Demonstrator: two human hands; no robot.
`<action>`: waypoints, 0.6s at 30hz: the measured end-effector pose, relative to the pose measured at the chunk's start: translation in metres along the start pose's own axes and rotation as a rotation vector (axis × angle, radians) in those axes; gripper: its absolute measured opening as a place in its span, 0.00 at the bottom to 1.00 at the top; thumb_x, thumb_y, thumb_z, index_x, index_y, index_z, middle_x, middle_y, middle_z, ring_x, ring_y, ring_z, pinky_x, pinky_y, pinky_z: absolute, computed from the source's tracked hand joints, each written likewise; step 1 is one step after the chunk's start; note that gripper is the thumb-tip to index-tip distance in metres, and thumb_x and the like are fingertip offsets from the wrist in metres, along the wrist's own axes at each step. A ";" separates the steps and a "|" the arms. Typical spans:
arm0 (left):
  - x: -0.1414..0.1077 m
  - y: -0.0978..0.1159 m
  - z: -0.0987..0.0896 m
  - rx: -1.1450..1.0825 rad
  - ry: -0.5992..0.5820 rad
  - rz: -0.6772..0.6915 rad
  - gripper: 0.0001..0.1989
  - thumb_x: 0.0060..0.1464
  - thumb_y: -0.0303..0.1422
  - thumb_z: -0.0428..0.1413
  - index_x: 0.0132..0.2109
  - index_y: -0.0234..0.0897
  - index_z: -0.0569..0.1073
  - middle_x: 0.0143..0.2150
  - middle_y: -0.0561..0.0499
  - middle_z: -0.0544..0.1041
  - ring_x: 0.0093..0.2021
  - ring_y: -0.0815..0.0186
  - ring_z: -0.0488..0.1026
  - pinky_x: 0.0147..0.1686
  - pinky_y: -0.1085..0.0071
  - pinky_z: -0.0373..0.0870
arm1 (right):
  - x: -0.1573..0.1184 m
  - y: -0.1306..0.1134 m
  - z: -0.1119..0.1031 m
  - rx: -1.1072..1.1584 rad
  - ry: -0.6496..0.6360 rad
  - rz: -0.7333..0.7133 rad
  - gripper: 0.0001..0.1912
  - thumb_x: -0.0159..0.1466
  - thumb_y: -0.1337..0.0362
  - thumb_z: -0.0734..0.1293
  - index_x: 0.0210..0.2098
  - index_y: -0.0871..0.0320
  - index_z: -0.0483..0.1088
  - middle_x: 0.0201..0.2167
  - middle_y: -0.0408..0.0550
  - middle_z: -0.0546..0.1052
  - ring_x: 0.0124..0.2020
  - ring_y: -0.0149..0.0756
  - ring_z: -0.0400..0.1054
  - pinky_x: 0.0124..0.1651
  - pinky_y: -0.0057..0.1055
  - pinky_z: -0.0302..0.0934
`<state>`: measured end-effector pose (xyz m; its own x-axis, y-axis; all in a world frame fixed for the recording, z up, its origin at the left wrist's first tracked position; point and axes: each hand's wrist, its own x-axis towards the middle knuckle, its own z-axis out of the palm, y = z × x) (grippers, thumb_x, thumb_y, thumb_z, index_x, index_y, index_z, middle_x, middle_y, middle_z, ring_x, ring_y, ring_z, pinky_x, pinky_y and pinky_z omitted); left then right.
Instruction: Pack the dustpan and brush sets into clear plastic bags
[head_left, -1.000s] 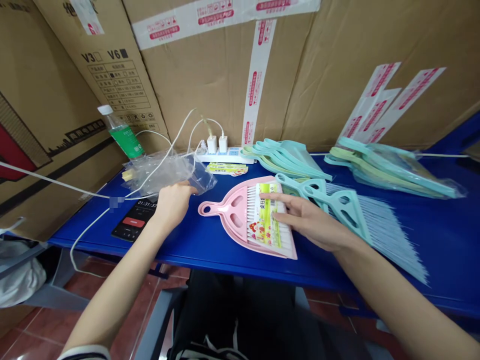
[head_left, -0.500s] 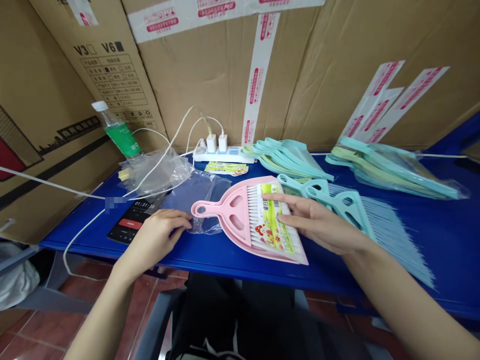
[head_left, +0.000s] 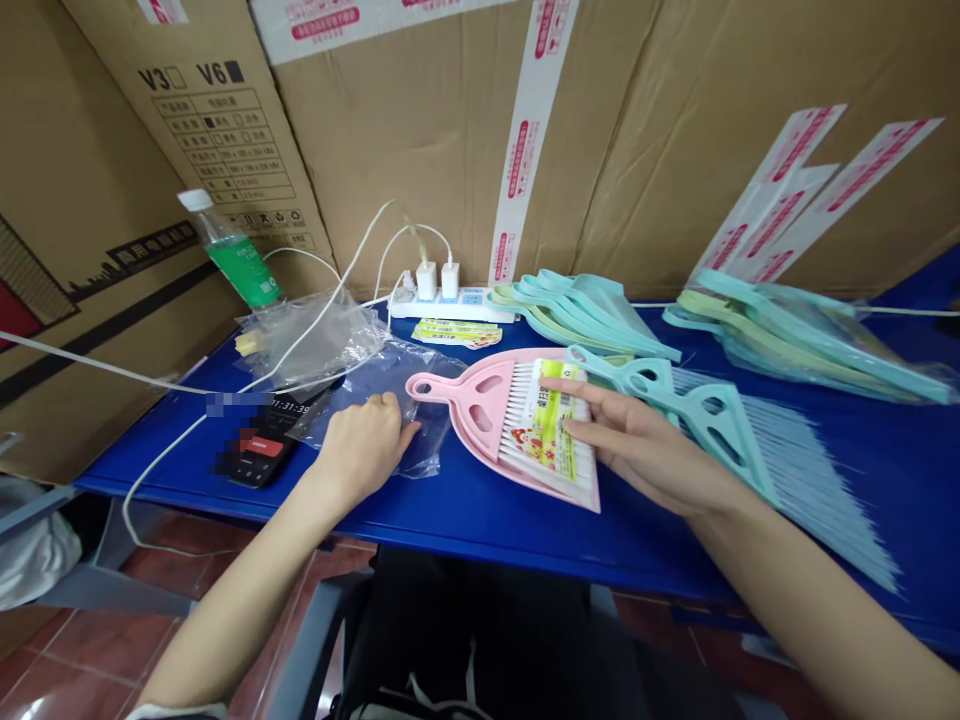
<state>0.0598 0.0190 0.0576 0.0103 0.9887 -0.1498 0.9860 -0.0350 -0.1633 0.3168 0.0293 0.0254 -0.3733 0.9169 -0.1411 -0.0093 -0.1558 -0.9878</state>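
A pink dustpan (head_left: 459,425) lies on the blue table with a pink brush (head_left: 491,420) nested in it, white bristles toward the right. Over the bristles sits a yellow-green printed label card (head_left: 555,425). My right hand (head_left: 637,435) grips the set at its wide right end, thumb and fingers on the card and bristles. My left hand (head_left: 369,440) is closed, knuckles up, over a clear plastic bag (head_left: 427,440) left of the dustpan handle, and appears to pinch its edge; the fingertips are partly hidden.
Turquoise brushes (head_left: 712,425) lie to the right. Behind them are turquoise and green dustpans (head_left: 600,305) and a bagged stack (head_left: 810,335). A power strip (head_left: 457,303), spare label cards (head_left: 457,332), more plastic bags (head_left: 315,335), a bottle (head_left: 244,265), a phone (head_left: 262,450) and white cables surround the left side.
My left hand has moved right and closed over the clear bag. The pink dustpan set has turned slightly under my right hand. The whole view has shifted a little.
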 end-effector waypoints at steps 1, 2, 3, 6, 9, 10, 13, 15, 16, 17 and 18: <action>0.002 0.001 0.001 0.003 -0.013 -0.005 0.15 0.66 0.34 0.44 0.48 0.29 0.71 0.47 0.32 0.79 0.47 0.45 0.78 0.42 0.57 0.73 | 0.000 0.000 0.001 0.007 -0.004 0.010 0.36 0.55 0.53 0.74 0.62 0.50 0.67 0.53 0.52 0.77 0.50 0.47 0.74 0.55 0.48 0.67; 0.003 0.002 0.001 0.001 -0.021 -0.003 0.15 0.66 0.32 0.43 0.48 0.30 0.71 0.46 0.33 0.79 0.47 0.46 0.79 0.43 0.56 0.73 | 0.000 0.000 0.001 0.016 -0.010 0.020 0.37 0.55 0.53 0.75 0.62 0.50 0.67 0.52 0.52 0.78 0.49 0.47 0.75 0.55 0.48 0.68; 0.005 0.002 0.002 -0.007 -0.023 0.001 0.15 0.66 0.32 0.42 0.48 0.31 0.71 0.46 0.34 0.80 0.47 0.46 0.79 0.43 0.56 0.73 | 0.000 0.000 0.002 0.023 -0.018 0.029 0.37 0.54 0.53 0.75 0.62 0.49 0.67 0.52 0.52 0.78 0.48 0.47 0.75 0.55 0.48 0.68; 0.007 0.002 0.005 -0.044 -0.004 -0.007 0.16 0.67 0.37 0.43 0.50 0.30 0.70 0.43 0.35 0.80 0.46 0.46 0.79 0.42 0.56 0.73 | -0.002 -0.004 0.002 0.029 -0.025 0.031 0.37 0.55 0.53 0.75 0.62 0.49 0.66 0.51 0.52 0.79 0.47 0.47 0.76 0.54 0.49 0.68; 0.008 0.004 0.009 -0.084 0.015 -0.016 0.16 0.65 0.38 0.46 0.49 0.30 0.69 0.40 0.36 0.81 0.45 0.46 0.79 0.41 0.57 0.73 | -0.004 -0.006 0.000 0.013 -0.009 0.015 0.37 0.56 0.52 0.74 0.63 0.50 0.66 0.53 0.53 0.78 0.48 0.48 0.75 0.54 0.48 0.68; 0.009 0.004 0.011 -0.096 0.015 -0.004 0.14 0.65 0.36 0.46 0.48 0.31 0.70 0.40 0.36 0.81 0.45 0.47 0.80 0.41 0.58 0.73 | -0.005 -0.007 -0.001 0.007 -0.006 0.014 0.37 0.56 0.52 0.74 0.63 0.50 0.66 0.53 0.53 0.78 0.48 0.48 0.75 0.53 0.48 0.69; 0.010 0.003 0.013 -0.134 0.011 0.038 0.11 0.65 0.32 0.44 0.46 0.35 0.70 0.40 0.40 0.81 0.44 0.51 0.80 0.40 0.61 0.72 | -0.005 -0.006 -0.002 -0.003 -0.014 0.018 0.36 0.56 0.52 0.74 0.63 0.49 0.65 0.53 0.53 0.78 0.48 0.48 0.75 0.53 0.48 0.69; 0.010 0.001 0.013 -0.147 0.017 0.037 0.11 0.65 0.32 0.43 0.46 0.35 0.69 0.43 0.40 0.80 0.44 0.53 0.79 0.39 0.63 0.72 | -0.005 -0.006 -0.002 -0.004 -0.013 0.015 0.36 0.57 0.52 0.73 0.63 0.49 0.66 0.53 0.53 0.78 0.49 0.48 0.75 0.53 0.48 0.69; 0.011 0.001 0.013 -0.151 0.025 0.025 0.11 0.66 0.33 0.44 0.47 0.35 0.68 0.44 0.39 0.80 0.44 0.53 0.79 0.39 0.63 0.72 | -0.004 -0.005 -0.002 -0.003 -0.010 0.015 0.36 0.57 0.53 0.73 0.63 0.50 0.66 0.53 0.53 0.78 0.50 0.48 0.74 0.53 0.48 0.69; 0.011 0.001 0.013 -0.153 0.032 0.009 0.11 0.66 0.34 0.44 0.48 0.34 0.67 0.46 0.38 0.79 0.45 0.52 0.79 0.39 0.63 0.72 | -0.004 -0.005 -0.002 -0.002 -0.006 0.018 0.36 0.57 0.53 0.73 0.63 0.50 0.66 0.52 0.53 0.78 0.51 0.49 0.74 0.54 0.48 0.69; 0.011 0.001 0.013 -0.154 0.035 -0.007 0.12 0.66 0.35 0.45 0.49 0.33 0.67 0.46 0.37 0.79 0.45 0.51 0.79 0.39 0.62 0.72 | -0.004 -0.005 -0.002 -0.001 0.000 0.023 0.36 0.57 0.54 0.73 0.63 0.51 0.66 0.52 0.53 0.78 0.52 0.49 0.73 0.54 0.48 0.69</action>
<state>0.0585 0.0284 0.0433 0.0067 0.9933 -0.1150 0.9999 -0.0082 -0.0123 0.3203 0.0272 0.0303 -0.3735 0.9130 -0.1639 0.0001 -0.1767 -0.9843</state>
